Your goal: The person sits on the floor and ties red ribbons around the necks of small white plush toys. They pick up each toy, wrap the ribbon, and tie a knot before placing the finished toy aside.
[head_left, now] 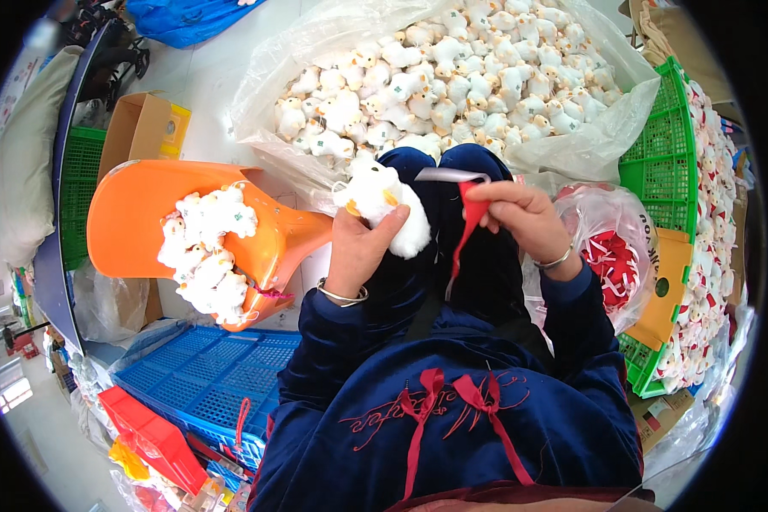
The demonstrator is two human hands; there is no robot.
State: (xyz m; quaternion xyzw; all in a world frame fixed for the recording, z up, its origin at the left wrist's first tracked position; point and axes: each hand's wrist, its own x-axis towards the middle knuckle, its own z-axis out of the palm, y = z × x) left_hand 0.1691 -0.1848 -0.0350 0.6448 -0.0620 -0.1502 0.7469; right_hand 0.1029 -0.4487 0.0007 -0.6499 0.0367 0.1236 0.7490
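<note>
A large clear bag (260, 98) spreads across the floor beyond the person's knees, heaped with small white toys (452, 77). To the right stands a green crate (661, 166), with more white toys bearing red bits (704, 247) massed along its far side. The orange chair (124, 218) at the left carries a cluster of white toys (209, 247) on its seat. Nearer, a blue crate (213, 367) lies below the chair, with a red bin (149, 439) just beside it. A smaller bag (582, 209) near the right forearm holds red pieces (610, 264).

The left hand (358, 247) has its fingers closed around a white toy (410, 222), held above the left thigh, thumb across its front. The right hand (525, 218), apart from the toy, pinches a red strip (472, 213) between narrowed fingers; the strip's lower end dangles, twisted, between the thighs.
</note>
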